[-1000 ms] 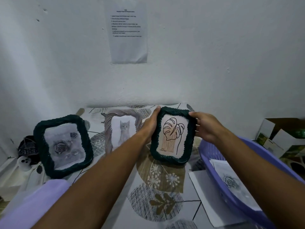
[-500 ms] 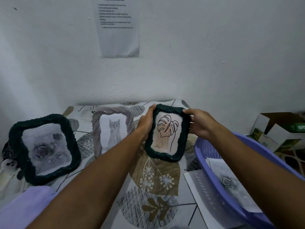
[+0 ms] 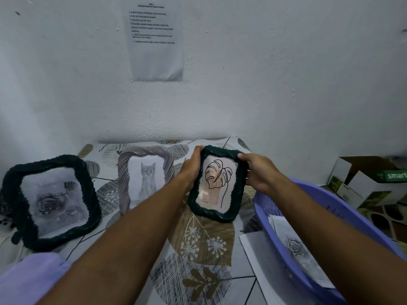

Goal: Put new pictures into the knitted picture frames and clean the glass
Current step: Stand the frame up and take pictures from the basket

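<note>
- Readable text: only "smar…" in white on a green band on the cardboard box (image 3: 372,183) at far right, cut off by the edge of view. Printed sheet (image 3: 156,38) taped to the wall has a heading and numbered lines, too small to read.
- Frames: 3, all standing on the patterned surface (image 3: 202,243) near the wall.
- Dark green frame with rose picture (image 3: 49,202) at far left, tilted back.
- Pale twisted frame with kitten picture (image 3: 144,178) in the middle, upright.
- Dark green frame with leaf line drawing (image 3: 218,183) to the right of it, bottom edge on the surface, top leaning left.
- Left hand (image 3: 190,169) grips the leaf frame's upper left edge, fingers curled over the top corner.
- Right hand (image 3: 258,172) grips its upper right edge, fingers wrapped over the rim.
- Purple basket (image 3: 343,214) x1 at right, under the right forearm; loose rose print (image 3: 297,252) inside it. White sheet (image 3: 262,258) lies flat on the surface, partly under the basket.
- Lilac cloth (image 3: 28,280) at bottom left, beside the left forearm.
- Versus 0.5 s ago: same two-handed hold on the leaf frame, frame at the same spot. Rose and kitten frames unmoved. Camera view shifted slightly; more of the rose frame now in view.
</note>
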### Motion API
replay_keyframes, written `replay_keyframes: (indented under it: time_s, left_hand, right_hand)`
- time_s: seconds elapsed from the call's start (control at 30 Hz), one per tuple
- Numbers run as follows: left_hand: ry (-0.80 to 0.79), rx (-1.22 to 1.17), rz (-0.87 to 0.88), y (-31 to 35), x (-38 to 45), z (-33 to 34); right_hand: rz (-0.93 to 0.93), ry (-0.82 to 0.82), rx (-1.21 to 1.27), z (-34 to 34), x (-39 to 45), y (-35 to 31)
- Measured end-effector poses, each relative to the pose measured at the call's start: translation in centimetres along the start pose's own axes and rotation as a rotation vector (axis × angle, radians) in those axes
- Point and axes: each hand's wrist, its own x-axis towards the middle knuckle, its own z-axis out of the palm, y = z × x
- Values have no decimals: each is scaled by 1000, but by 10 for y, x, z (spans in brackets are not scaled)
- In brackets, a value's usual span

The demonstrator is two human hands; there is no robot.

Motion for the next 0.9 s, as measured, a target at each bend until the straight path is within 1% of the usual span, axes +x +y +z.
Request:
replay_keyframes:
  time_s: [0.1,0.2,0.3,0.37,0.43,0.5,0.57,0.6,0.67,0.73,0.77,0.8,0.87,0.9]
  left_hand:
    - [102,57,0,0,1,3]
    - [239,166,89,9,-9,7]
    - [355,335,242,17,-16,14]
    - [442,521,400,24,-28,15]
    - [522,673,586,32,-41,13]
    - [534,730,721,41,-58,8]
    - [478,742,743,41,-76,3]
    - [413,734,712,37,-86,1]
    - [218,696,611,17,-111,-1]
    - [-13,687,471,-17,-139,4]
    - [-101,663,383,-36,-152,7]
    - [-163,567,262,-55,-164,11]
    - [-287,150,-35,-80,-189,20]
    - [-316,-44,-133,-88,-199,26]
  right_hand:
    - [14,-1,-27,-1,-1,0]
    - [11,20,-67,-1,-1,-2]
    - [-25,60,-127,0,-3,-4]
    - [-88,93,-216,-1,-6,-6]
    - [-189,148,-354,-7,-11,-9]
    - [-284,208,-450,-16,-25,-12]
    - [-319,217,-494,-27,-45,-13]
    - [-312,205,-527,-33,-55,-12]
    - [-249,152,-589,-46,-77,-6]
    - [-151,81,-613,-61,-98,3]
    - [-102,50,-637,-67,-106,8]
    - [-58,24,-684,-74,-116,12]
    - [-3,-31,-744,-84,-134,19]
    - [18,-52,-751,-87,-141,22]
